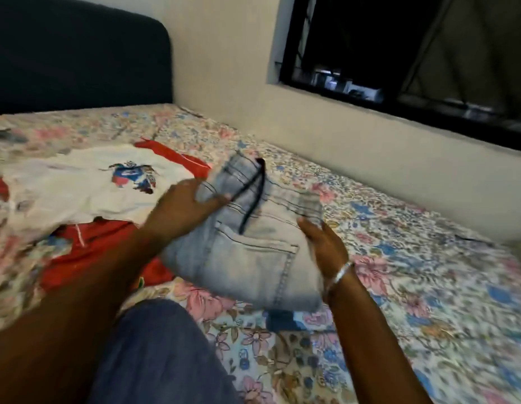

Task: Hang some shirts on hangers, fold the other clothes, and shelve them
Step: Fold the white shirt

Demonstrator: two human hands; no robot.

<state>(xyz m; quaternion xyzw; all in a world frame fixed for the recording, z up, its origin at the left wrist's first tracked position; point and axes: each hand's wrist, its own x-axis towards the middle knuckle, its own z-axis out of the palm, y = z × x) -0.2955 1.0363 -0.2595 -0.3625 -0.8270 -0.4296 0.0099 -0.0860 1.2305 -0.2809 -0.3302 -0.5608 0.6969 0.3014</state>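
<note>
Folded light-blue jeans (253,252) with a dark drawstring lie in a thick bundle between my two hands, held just above the floral bedsheet (413,287). My left hand (180,211) grips the bundle's upper left edge, thumb on top. My right hand (323,243), with a metal bangle at the wrist, presses against the right side. A white T-shirt (87,185) with a blue and red print lies spread on the bed to the left, over a red garment (93,252).
A dark headboard (78,53) stands at the back left. A pale wall with a dark window (399,48) runs along the bed's right side. My knee in blue trousers (154,354) rests at the bottom centre.
</note>
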